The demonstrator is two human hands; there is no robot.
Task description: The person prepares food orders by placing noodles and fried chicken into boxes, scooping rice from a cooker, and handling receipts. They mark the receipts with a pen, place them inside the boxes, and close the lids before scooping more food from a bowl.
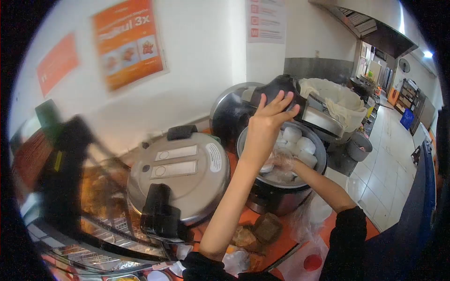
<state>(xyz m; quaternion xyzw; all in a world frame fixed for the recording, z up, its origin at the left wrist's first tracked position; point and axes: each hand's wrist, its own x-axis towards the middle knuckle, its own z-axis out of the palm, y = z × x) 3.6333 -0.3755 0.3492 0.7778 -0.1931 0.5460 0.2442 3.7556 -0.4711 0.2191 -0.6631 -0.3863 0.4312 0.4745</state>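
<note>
My left hand [274, 114] is raised at the open lid [276, 91] of a large round cooker, its fingers spread against the lid's dark part. Below it, my right hand [283, 164] reaches into the pot [321, 164], which holds several rounded white lumps [293, 135]. Clear plastic seems to cover my right hand; its fingers are hidden among the lumps and plastic. Left of the pot stands a second cooker [187, 171] with its steel lid closed and a black latch in front.
A cloth-lined tub [340, 100] stands behind the pot, with a grey bucket [359, 146] to its right. Brown blocks [267, 228] and a plastic bag [309, 218] lie near the pot's front. A glass case is at left; a tiled floor [382, 159] runs off right.
</note>
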